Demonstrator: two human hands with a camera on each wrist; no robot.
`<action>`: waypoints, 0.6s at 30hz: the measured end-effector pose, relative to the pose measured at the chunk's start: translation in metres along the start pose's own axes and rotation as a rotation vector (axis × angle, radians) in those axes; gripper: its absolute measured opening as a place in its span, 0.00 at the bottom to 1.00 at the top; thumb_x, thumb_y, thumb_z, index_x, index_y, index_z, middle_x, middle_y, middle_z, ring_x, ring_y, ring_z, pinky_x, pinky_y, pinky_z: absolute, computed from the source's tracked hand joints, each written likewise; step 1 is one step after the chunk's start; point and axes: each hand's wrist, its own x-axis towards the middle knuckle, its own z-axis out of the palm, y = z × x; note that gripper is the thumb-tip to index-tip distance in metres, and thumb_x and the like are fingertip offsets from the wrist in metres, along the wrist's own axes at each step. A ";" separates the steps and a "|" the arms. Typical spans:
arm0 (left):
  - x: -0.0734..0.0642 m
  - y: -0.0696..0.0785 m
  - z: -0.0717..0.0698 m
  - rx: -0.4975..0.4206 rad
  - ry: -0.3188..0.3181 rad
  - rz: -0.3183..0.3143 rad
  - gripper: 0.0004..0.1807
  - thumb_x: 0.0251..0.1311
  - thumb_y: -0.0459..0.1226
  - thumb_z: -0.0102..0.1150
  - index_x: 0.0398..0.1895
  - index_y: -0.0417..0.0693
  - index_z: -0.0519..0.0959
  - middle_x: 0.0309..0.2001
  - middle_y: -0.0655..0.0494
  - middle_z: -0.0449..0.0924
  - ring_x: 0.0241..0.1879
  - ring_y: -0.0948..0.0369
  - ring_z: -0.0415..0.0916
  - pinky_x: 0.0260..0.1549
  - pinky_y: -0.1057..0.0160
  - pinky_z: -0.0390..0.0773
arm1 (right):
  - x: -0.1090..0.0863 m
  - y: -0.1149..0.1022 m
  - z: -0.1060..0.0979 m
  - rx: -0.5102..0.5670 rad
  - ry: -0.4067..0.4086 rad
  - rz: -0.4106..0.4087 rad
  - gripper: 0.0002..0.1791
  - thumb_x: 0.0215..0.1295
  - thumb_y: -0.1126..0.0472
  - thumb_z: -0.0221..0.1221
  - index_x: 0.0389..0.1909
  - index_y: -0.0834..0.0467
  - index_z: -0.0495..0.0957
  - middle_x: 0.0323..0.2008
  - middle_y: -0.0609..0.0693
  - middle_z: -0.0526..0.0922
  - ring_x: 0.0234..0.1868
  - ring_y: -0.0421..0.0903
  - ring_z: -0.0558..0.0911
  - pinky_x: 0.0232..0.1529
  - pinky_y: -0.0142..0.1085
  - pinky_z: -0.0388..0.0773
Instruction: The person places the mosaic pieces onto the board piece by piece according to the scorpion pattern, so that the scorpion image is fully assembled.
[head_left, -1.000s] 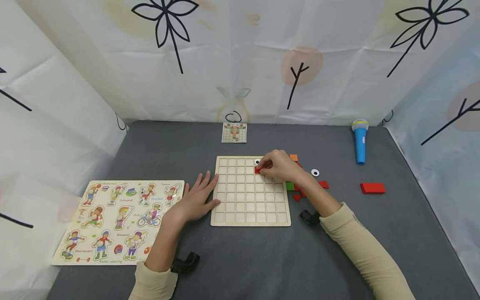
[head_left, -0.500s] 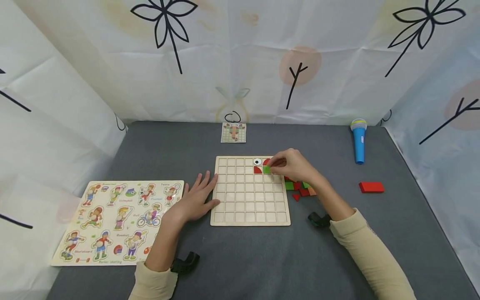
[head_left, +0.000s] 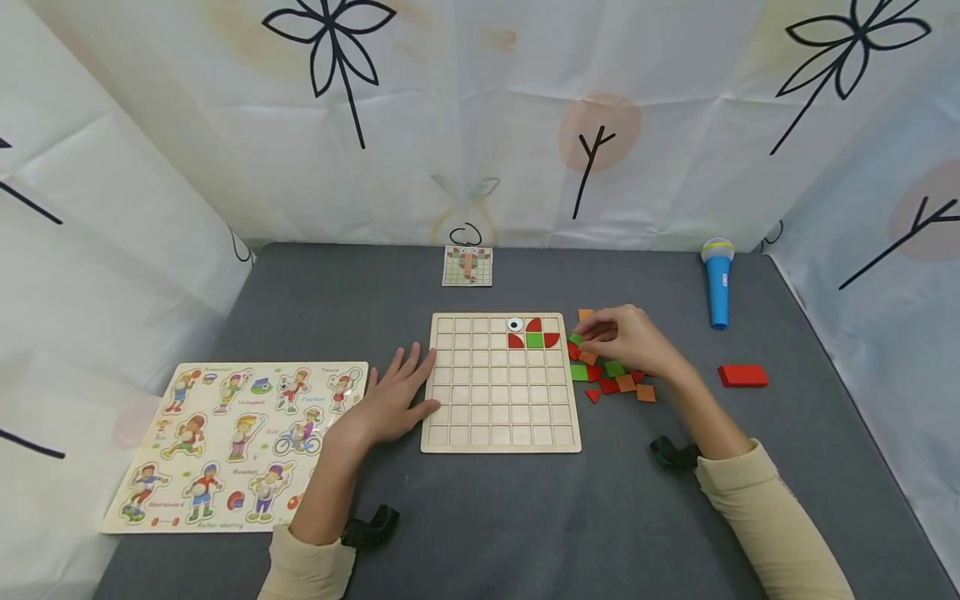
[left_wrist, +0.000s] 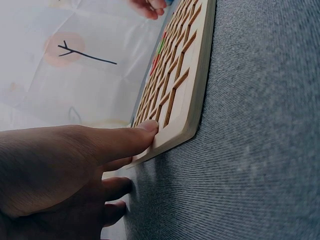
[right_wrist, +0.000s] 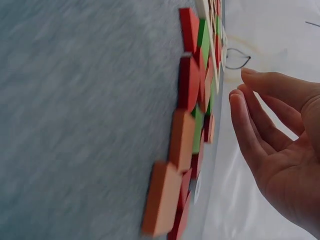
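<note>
A wooden grid board [head_left: 498,417] lies in the middle of the table in the head view. Near its top right corner sit a white eye disc [head_left: 515,325], a green square [head_left: 534,340] and several red round-edged pieces [head_left: 551,340]. My left hand [head_left: 386,404] rests flat at the board's left edge; in the left wrist view its thumb [left_wrist: 147,126] touches the rim. Over the loose pieces right of the board, my right hand [head_left: 630,337] hovers, thumb and fingertips apart. Nothing shows between them in the right wrist view. Loose pieces include a green one [head_left: 579,372] and an orange square [head_left: 646,393].
On the left lies a picture puzzle board [head_left: 225,400], partly beneath my left forearm. A small pattern card [head_left: 468,266] stands at the table's back. Farther right are a red block [head_left: 743,375] and a blue toy microphone [head_left: 718,287]. White printed cloth [head_left: 480,108] surrounds the table.
My right hand has moved right, from the board's top right cells to the loose pieces. Red pieces and the green square it covered now show on the board. The left hand stays still.
</note>
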 end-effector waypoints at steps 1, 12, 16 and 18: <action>0.000 0.000 0.000 0.000 0.001 0.000 0.47 0.79 0.51 0.60 0.91 0.55 0.46 0.91 0.46 0.35 0.91 0.41 0.29 0.80 0.21 0.29 | -0.001 0.001 -0.001 -0.010 -0.002 0.006 0.13 0.70 0.68 0.71 0.53 0.66 0.89 0.48 0.62 0.92 0.46 0.54 0.92 0.46 0.27 0.86; -0.002 0.004 -0.001 -0.019 0.011 0.003 0.47 0.78 0.49 0.61 0.91 0.53 0.47 0.91 0.44 0.36 0.90 0.39 0.30 0.80 0.21 0.28 | -0.005 0.010 0.000 -0.177 -0.041 -0.015 0.14 0.67 0.62 0.75 0.49 0.65 0.90 0.41 0.56 0.93 0.42 0.48 0.88 0.44 0.32 0.84; -0.003 0.005 -0.001 -0.032 0.022 0.010 0.47 0.78 0.47 0.62 0.90 0.51 0.49 0.91 0.43 0.37 0.90 0.39 0.31 0.80 0.21 0.29 | -0.005 0.011 -0.002 -0.191 -0.048 -0.021 0.14 0.66 0.61 0.75 0.49 0.64 0.90 0.41 0.55 0.93 0.42 0.47 0.87 0.44 0.33 0.83; -0.002 0.004 -0.001 -0.029 0.021 0.010 0.47 0.78 0.47 0.61 0.91 0.51 0.48 0.91 0.43 0.37 0.90 0.39 0.31 0.80 0.21 0.30 | -0.005 0.012 -0.003 -0.198 -0.056 -0.019 0.14 0.66 0.61 0.75 0.49 0.64 0.90 0.41 0.55 0.92 0.41 0.47 0.86 0.44 0.33 0.83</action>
